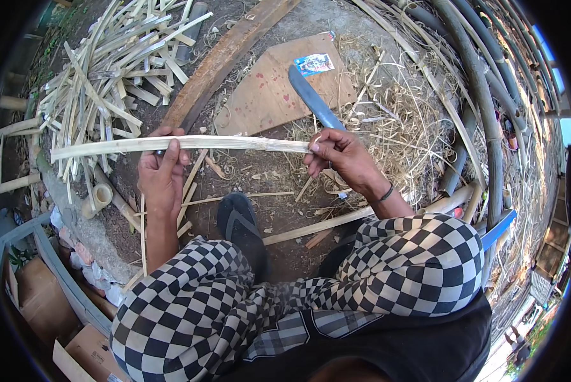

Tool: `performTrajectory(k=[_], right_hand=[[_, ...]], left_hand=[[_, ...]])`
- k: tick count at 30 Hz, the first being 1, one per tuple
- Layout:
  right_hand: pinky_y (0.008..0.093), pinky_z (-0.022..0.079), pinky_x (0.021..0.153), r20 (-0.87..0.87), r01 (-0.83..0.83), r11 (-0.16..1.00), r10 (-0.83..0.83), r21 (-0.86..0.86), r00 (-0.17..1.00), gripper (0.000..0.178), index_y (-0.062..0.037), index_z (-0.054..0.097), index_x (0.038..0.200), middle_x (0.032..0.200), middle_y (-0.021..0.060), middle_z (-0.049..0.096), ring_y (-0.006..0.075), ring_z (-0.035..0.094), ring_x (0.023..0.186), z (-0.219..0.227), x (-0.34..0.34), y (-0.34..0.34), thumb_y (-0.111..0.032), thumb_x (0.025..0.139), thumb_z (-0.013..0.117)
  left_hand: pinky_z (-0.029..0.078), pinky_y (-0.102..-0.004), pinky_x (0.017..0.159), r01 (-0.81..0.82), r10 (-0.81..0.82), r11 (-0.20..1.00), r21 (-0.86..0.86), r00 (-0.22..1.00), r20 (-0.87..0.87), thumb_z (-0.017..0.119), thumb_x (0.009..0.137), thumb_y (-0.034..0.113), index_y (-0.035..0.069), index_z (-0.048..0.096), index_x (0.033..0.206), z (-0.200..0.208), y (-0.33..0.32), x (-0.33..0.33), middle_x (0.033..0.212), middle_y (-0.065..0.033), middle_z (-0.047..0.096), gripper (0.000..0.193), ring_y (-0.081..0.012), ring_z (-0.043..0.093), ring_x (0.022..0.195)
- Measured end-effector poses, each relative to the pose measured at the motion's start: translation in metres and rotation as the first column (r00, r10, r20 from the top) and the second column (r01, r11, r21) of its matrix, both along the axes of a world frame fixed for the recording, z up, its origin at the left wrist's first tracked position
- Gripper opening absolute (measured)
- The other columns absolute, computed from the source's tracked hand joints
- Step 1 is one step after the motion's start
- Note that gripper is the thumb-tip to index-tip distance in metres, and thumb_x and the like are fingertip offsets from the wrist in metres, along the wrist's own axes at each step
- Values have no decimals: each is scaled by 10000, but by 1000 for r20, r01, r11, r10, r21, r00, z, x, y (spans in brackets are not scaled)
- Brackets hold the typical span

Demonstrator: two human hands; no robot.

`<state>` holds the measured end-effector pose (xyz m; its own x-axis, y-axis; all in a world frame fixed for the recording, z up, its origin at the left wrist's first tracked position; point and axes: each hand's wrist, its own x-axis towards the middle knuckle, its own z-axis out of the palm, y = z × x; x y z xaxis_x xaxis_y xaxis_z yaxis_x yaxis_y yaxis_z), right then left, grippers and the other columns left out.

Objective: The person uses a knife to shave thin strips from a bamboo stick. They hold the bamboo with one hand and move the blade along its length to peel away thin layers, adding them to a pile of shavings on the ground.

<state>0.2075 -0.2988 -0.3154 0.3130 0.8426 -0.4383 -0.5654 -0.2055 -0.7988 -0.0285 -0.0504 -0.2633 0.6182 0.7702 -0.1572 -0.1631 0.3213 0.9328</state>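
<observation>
A long, pale bamboo strip [234, 142] stretches level across the space in front of my knees. My left hand [161, 167] is closed on it left of its middle, thumb on the near face, and the strip's left end sticks out past the fingers. At the other end, my right hand [344, 159] pinches the strip's tip between thumb and fingers. Just beyond that hand is the grey-blue blade of a machete [314, 97], angled up and left. Its lower end disappears behind my right hand, so I cannot tell whether any finger grips it.
A heap of split bamboo strips [107, 83] lies at the far left beside a wooden beam [218, 60]. Ahead is a brown board [260, 95] with a blue-and-white packet [314, 64]. Curled shavings [400, 127] cover the ground at right, near bamboo poles [483, 95].
</observation>
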Motion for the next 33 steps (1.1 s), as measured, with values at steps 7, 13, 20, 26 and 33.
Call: performTrajectory(k=[7, 13, 20, 26, 33], right_hand=[[322, 601, 697, -19, -50, 995, 48, -85, 999, 193, 23, 588, 1154, 923, 162, 700, 208, 705, 768, -18, -9, -6, -86, 996, 570], [321, 603, 724, 43, -17, 999, 19, -39, 999, 186, 35, 604, 1134, 941, 162, 703, 204, 708, 797, -30, -8, -5, -66, 978, 597], [442, 519, 831, 988, 197, 969, 135, -147, 74, 487, -45, 563, 1188, 1089, 184, 558, 353, 586, 1016, -35, 2, -14, -163, 774, 791], [482, 512, 840, 893, 235, 864, 410, -445, 185, 627, -49, 443, 1299, 1096, 229, 591, 416, 599, 1025, -49, 18, -35, -161, 778, 771], [504, 523, 812, 847, 153, 876, 376, -457, 375, 528, -51, 493, 1199, 968, 261, 674, 450, 659, 928, -53, 39, -43, -141, 768, 783]], left_hand=[[533, -277, 756, 69, -69, 996, 57, 998, 4, 624, 950, 8, -24, 577, 1198, -1, -3, 11, 1135, -159, 658, 254, -124, 611, 788], [518, -291, 755, 143, -131, 978, 153, 988, -82, 589, 988, 70, -27, 580, 1199, 3, -11, 10, 995, -137, 674, 232, -158, 644, 816], [552, -282, 717, 70, 13, 907, 416, 981, -195, 599, 988, 101, -28, 575, 1102, 26, 2, 22, 950, -134, 704, 173, -177, 698, 782], [527, -262, 680, 182, 68, 801, 571, 919, -389, 622, 982, 147, -48, 630, 1037, 35, 21, 58, 831, -113, 721, 203, -133, 691, 767], [503, -298, 869, 241, 128, 473, 848, 933, -337, 707, 922, 356, -16, 521, 1345, 67, 42, 78, 1086, -125, 676, 592, -156, 612, 1068]])
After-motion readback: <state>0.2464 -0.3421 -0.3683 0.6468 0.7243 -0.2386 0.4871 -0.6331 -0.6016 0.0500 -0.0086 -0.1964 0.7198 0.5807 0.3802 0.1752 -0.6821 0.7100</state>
